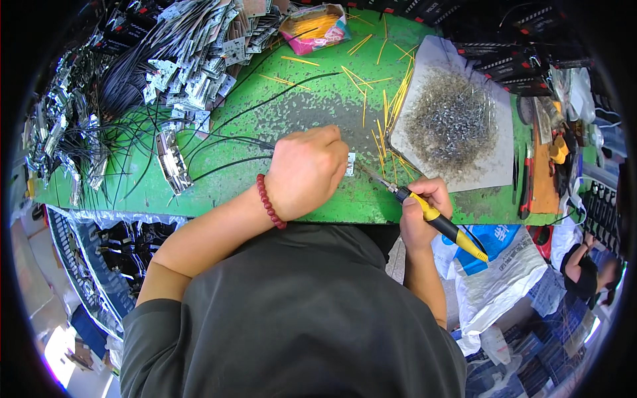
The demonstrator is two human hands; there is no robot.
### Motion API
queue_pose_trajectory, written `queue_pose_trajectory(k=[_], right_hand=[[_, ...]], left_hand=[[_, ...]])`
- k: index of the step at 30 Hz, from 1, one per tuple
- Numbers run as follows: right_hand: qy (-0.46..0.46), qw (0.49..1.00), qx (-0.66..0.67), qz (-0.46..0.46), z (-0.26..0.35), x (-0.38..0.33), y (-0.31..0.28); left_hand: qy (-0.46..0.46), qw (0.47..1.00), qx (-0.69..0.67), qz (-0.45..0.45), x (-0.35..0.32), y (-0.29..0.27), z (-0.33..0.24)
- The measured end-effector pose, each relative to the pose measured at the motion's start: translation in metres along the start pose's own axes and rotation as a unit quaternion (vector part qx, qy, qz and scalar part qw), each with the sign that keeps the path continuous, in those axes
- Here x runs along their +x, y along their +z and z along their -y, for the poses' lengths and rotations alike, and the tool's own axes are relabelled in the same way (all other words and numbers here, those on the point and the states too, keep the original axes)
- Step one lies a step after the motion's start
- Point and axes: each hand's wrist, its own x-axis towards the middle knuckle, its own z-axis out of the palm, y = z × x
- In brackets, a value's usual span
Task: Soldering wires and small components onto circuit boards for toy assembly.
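My left hand (308, 169) is closed over the green bench (361, 205), its fingers curled and fingertips hidden. Black cables (232, 167) run up to it from the left. A small pale circuit board (350, 164) shows just beyond its knuckles; whether the fingers touch it is hidden. A yellow and black soldering iron (438, 222) is gripped in my right hand (426, 211), near the bench's front edge. The iron slants up and left, its metal tip close to the board's right side.
Circuit boards with black cables (199, 66) are heaped at back left, metal-looking parts (174, 162) nearer. Thin yellow pieces (363, 106) lie scattered below a pink box (315, 41) of more. Rightward are a pale sheet (488, 176) with grey clippings (451, 119) and a red-black cutter (527, 179).
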Motion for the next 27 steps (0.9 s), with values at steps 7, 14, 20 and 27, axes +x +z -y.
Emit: queue_pose_trajectory(k=[7,14,20,27], right_hand=[[-0.004,1.0,-0.021,0.012,-0.001,0.001,0.0],[-0.025,0.999,0.023,-0.031,-0.004,-0.003,-0.001],[-0.012,1.0,-0.006,-0.023,-0.003,-0.002,0.0],[-0.009,1.0,-0.013,-0.016,-0.003,-0.002,0.001]], left_hand=[[0.001,1.0,0.006,0.004,0.001,-0.001,0.0],[0.006,1.0,0.026,0.01,0.002,-0.002,-0.002],[0.014,0.999,0.041,0.018,0.004,-0.001,-0.002],[0.003,0.993,0.079,0.091,0.013,-0.006,-0.004]])
